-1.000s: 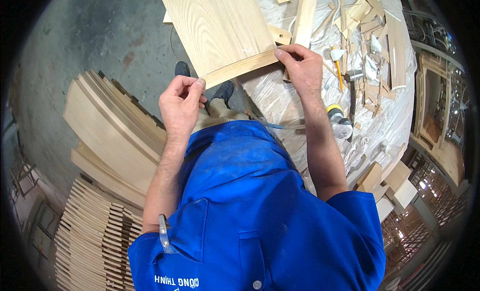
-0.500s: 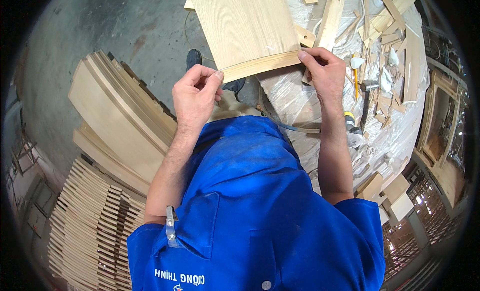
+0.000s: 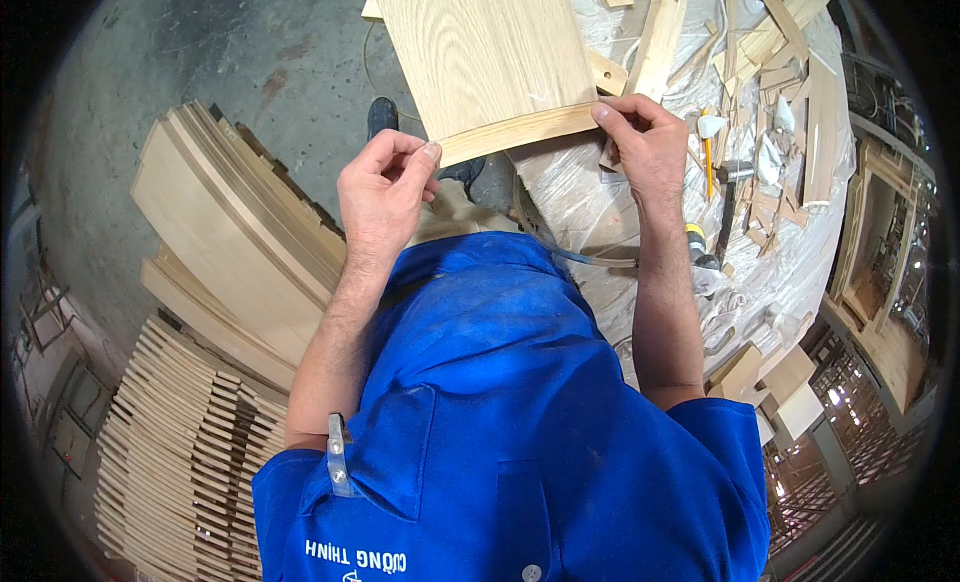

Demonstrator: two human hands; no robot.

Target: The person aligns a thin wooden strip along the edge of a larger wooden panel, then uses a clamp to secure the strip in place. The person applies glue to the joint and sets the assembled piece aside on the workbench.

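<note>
Head view: where's the strip (image 3: 520,132)?

"Along the near end of the board (image 3: 490,52), between the left hand (image 3: 380,197) and the right hand (image 3: 652,152)."

"And the fingers (image 3: 420,167)?"

"Both hands pinch it, one at each end."

"Which step is this?"

"By the look of it, holding the strip along the board's end. I can't tell whether they're joined."

"What does the next move call for?"

"Probably an even grip, so neither end drifts out of line with the board."

"Counts?"

"One strip, one board, two hands. Right of the board, on the desk (image 3: 575,197): one pencil (image 3: 708,167), one hammer (image 3: 738,169), and scraps (image 3: 780,79) too jumbled to count."

"Left of the board?"

"Stacked panels (image 3: 205,212), overlapping, so no sure number."
</note>
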